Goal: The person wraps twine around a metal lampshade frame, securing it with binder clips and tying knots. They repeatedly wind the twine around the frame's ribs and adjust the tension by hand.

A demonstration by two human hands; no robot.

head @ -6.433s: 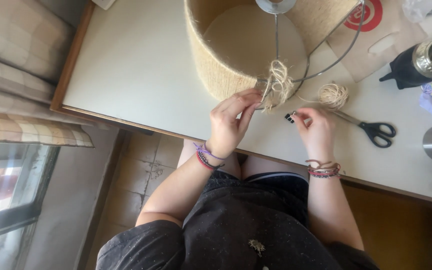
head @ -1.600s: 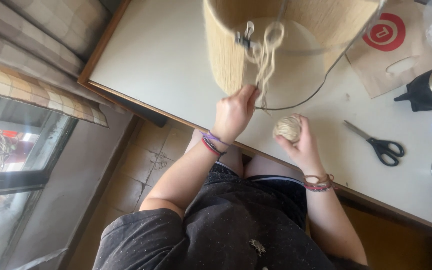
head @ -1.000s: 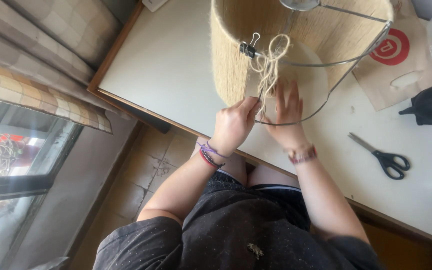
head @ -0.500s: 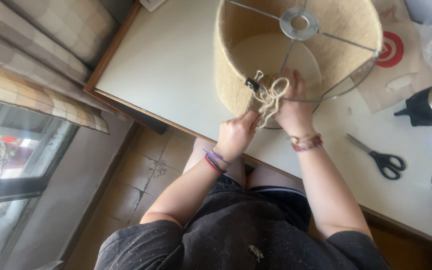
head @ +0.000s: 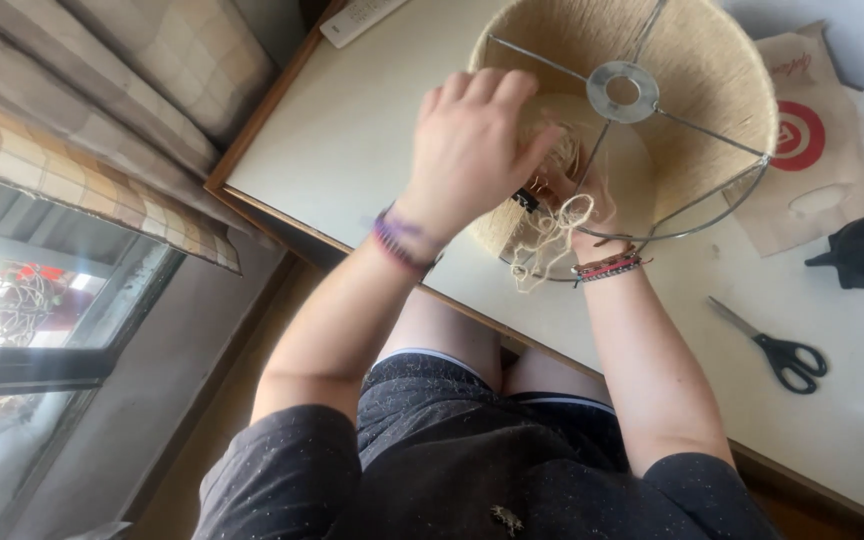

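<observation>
Hands | left hand (head: 472,150) curled on lampshade (head: 712,90) rim | right hand (head: 577,195) pinching twine (head: 547,240)

Right hand (head: 577,195) mostly hidden behind left hand (head: 472,150) and lampshade (head: 712,90) rim. Lampshade top cut off by upper edge. Grip on twine (head: 547,240) unreadable.

Scissors (head: 780,350) on table (head: 352,140), right of lampshade (head: 712,90).

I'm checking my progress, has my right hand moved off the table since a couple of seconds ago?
Yes. The right hand, earlier beside the scissors on the table, has gone up inside the twine-wrapped lampshade, farther from the scissors.
</observation>
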